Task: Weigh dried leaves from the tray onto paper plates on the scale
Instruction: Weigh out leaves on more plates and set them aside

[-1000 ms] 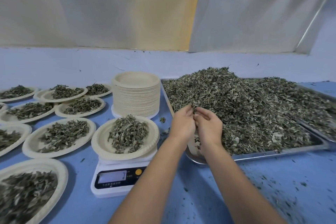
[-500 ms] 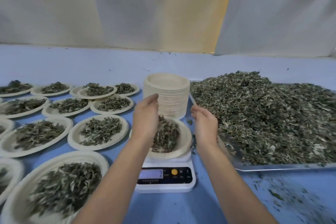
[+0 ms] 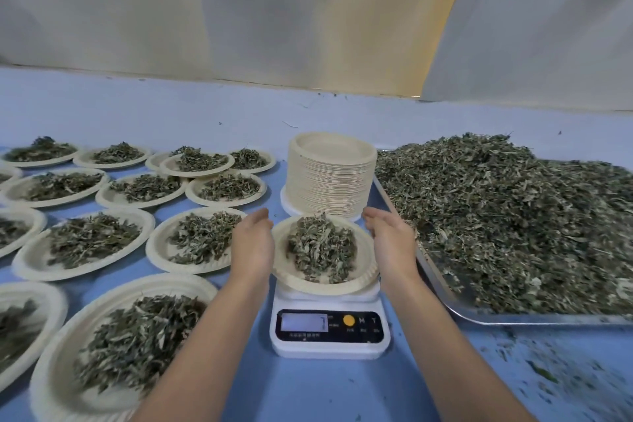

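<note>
A paper plate [image 3: 291, 279] with a mound of dried leaves [image 3: 320, 247] sits on the white digital scale [image 3: 329, 336], whose display is lit. My left hand [image 3: 251, 247] is at the plate's left rim and my right hand [image 3: 390, 243] at its right rim. Both have fingers nearly straight, palms facing inward, and hold nothing. Whether they touch the rim I cannot tell. The metal tray [image 3: 513, 319] with a big heap of dried leaves [image 3: 513, 216] lies just right of the scale.
A tall stack of unused paper plates [image 3: 332, 178] stands behind the scale. Several leaf-filled plates [image 3: 202, 243] cover the blue table to the left and front left. Leaf crumbs are scattered on the table [image 3: 565, 377] at the front right.
My hands left the tray heap and moved left to the scale. My left hand was above the plate's leaves; now both hands flank the plate.
</note>
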A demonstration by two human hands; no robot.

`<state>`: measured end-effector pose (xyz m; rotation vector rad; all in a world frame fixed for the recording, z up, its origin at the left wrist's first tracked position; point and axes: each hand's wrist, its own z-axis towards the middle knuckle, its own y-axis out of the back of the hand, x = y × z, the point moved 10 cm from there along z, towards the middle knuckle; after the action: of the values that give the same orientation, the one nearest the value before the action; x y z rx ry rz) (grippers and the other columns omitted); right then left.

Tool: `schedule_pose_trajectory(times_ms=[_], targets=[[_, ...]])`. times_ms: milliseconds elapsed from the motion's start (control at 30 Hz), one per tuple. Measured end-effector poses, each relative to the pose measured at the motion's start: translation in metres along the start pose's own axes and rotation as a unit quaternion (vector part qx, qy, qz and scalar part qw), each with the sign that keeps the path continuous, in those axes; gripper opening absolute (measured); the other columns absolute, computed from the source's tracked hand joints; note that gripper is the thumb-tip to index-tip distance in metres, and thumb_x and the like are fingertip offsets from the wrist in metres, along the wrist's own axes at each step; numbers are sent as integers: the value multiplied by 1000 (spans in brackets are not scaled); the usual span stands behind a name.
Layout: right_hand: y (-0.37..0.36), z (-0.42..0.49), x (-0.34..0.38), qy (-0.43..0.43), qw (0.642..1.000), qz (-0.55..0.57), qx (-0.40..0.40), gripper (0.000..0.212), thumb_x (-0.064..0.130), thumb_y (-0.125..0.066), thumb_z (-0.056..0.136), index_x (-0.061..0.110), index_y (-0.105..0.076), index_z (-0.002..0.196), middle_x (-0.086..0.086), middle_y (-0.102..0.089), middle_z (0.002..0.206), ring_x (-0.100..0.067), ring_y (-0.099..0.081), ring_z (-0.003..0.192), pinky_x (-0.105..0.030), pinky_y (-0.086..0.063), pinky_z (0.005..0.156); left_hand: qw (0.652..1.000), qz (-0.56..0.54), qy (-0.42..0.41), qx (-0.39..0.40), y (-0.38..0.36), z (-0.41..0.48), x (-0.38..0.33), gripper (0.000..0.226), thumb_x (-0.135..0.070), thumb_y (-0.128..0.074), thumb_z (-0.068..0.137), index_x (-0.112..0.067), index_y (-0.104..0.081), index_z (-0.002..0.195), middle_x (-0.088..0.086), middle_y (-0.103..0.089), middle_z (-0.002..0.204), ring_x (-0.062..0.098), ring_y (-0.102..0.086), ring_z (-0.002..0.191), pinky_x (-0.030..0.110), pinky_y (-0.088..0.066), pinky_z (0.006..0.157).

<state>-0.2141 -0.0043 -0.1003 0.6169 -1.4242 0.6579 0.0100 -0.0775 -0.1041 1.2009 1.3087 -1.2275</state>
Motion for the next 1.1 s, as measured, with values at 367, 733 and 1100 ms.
schedule_pose_trajectory(times_ms=[367, 733, 1100], targets=[[-25, -7, 15, 25, 998, 47, 24, 30, -4, -49, 89, 15, -65, 106, 9, -64, 97, -1, -58, 85, -13, -44, 71, 998, -11, -2, -59, 31, 19, -5, 48, 19, -40, 87, -1, -52, 129, 10, -58, 126, 14, -51, 106, 29, -41, 98], [-126, -17, 29, -52, 989, 61, 124, 17, 2, -50, 80, 15, -41, 74, -7, -26, 70, -24, -24, 74, -37, -24, 72, 977, -42, -56, -203, 117, 55, -57, 48, 15, -41, 88, -3, -53, 131, 7, -60, 124, 17, -55, 111, 23, -38, 98], [-247, 1, 16, -124, 974, 9, 189, 33, 10, -52, 89, -7, -58, 117, -26, -63, 109, -27, -57, 93, -44, -48, 96, 970, -67, -3, -233, 200, 133, -51, 15, -6, -46, 93, -13, -54, 103, 8, -53, 90, 16, -47, 67, 31, -38, 76]])
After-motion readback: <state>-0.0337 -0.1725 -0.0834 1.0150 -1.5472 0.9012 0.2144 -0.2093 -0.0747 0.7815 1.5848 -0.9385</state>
